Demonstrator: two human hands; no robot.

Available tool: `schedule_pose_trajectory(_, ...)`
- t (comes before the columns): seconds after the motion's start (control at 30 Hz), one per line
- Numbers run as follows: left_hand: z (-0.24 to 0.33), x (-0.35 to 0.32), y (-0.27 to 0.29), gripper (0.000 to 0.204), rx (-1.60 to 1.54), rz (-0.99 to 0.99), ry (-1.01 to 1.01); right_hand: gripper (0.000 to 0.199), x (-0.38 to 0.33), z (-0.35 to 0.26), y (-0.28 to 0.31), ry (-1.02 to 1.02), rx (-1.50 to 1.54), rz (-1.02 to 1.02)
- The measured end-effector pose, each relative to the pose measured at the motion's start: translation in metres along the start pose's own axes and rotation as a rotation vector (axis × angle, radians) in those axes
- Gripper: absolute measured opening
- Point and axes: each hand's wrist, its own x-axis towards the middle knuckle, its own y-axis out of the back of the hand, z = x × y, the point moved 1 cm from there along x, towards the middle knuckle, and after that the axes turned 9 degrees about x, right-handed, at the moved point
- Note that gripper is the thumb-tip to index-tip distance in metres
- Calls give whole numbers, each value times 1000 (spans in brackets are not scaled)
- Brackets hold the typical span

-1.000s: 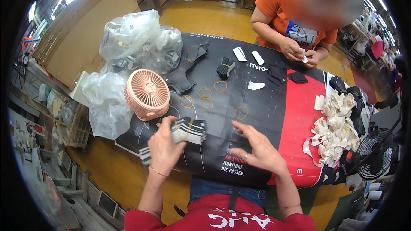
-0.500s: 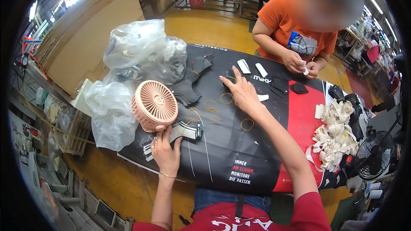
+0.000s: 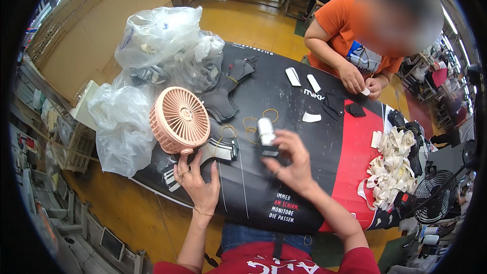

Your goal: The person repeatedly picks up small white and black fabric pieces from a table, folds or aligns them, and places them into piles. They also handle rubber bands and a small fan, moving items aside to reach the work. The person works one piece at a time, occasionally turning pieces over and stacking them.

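My right hand [image 3: 293,165] holds a small stack of black flat pieces with a white piece on top [image 3: 265,136], lifted a little above the black table cover [image 3: 253,198]. My left hand [image 3: 200,185] lies on the cover with fingers spread. Its fingertips touch a bundle of black and white flat pieces [image 3: 223,149] just below the base of a pink desk fan [image 3: 177,119]. Several loose rubber bands [image 3: 252,122] lie on the cover just beyond both hands.
Clear plastic bags [image 3: 157,45] with parts fill the far left, another bag [image 3: 119,124] sits beside the fan. A person in an orange shirt [image 3: 350,50] handles small pieces across the table. A heap of white pieces [image 3: 390,167] lies at right, beside a black fan [image 3: 431,195].
My right hand reached out to the middle of the table, then came back toward me holding the black and white stack. My left hand stayed on the bundle by the fan.
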Motion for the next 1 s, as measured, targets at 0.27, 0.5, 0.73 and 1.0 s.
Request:
schedule_pose_trajectory(0.27,5,-18,17,34,-277,41,31,59,-46,-32,-56,-13,-200,-351)
schedule_pose_trajectory(0.5,14,-29,22,43,-317,-155,-198,76,-50,-44,-52,-333,360,-565)
schedule_pose_trajectory(0.73,-13,0,11,36,-113,4,-266,51,38,-8,-38,-8,-299,-611)
schedule_pose_trajectory(1.0,-9,-2,1,38,-188,80,-227,39,181,69,-71,486,-911,-246)
